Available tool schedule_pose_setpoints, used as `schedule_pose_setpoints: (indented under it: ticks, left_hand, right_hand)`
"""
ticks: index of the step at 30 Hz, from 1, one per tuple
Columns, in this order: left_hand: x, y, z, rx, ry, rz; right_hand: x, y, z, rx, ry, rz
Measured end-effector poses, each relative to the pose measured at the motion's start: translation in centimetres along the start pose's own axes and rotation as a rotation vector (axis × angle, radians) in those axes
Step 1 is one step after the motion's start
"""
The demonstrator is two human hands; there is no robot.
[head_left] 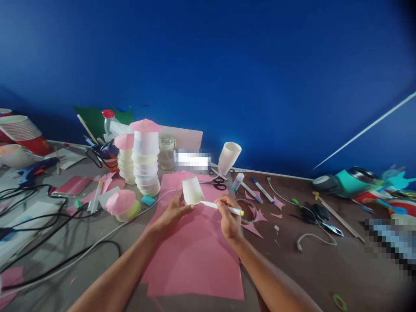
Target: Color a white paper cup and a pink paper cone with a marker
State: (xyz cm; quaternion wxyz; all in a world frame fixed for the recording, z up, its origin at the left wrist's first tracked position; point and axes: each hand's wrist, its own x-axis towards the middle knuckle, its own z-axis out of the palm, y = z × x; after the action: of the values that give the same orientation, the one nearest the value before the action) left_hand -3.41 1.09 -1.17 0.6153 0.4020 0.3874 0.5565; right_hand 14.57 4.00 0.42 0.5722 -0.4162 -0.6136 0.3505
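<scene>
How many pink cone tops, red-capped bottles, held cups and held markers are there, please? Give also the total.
Pink cone tops: 3
Red-capped bottle: 1
Held cup: 1
Held marker: 1
Total: 6

Blue wall [208, 78] behind the table [286, 277]. Far edge, left of middle: bottle [108, 123] with red cap; glass jar [167, 156] to its right. Table's left side: blue glue gun [37, 171]; black cables [48, 225] looped loosely nearer the left edge. Far edge, toward right corner: teal-and-black object [354, 184], type unclear. Right side: thin wooden sticks [341, 219], white cord [313, 236] curving beside them. Near edge, right part: small green ring [339, 302], lying flat.
</scene>
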Motion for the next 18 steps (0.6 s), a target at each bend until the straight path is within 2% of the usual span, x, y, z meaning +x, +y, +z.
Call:
schedule_pose_setpoints:
  ticks: [7,18]
  left_hand:
    - [0.05,-0.15,-0.16,0.028,-0.04,0.019]
    - [0.1,-0.22,-0.19,-0.006,-0.022,-0.009]
  right_hand:
    - [0.42,-0.09,0.18,0.057,0.115,0.04]
    - [0.51,0.0,0.3,0.046,0.108,0.045]
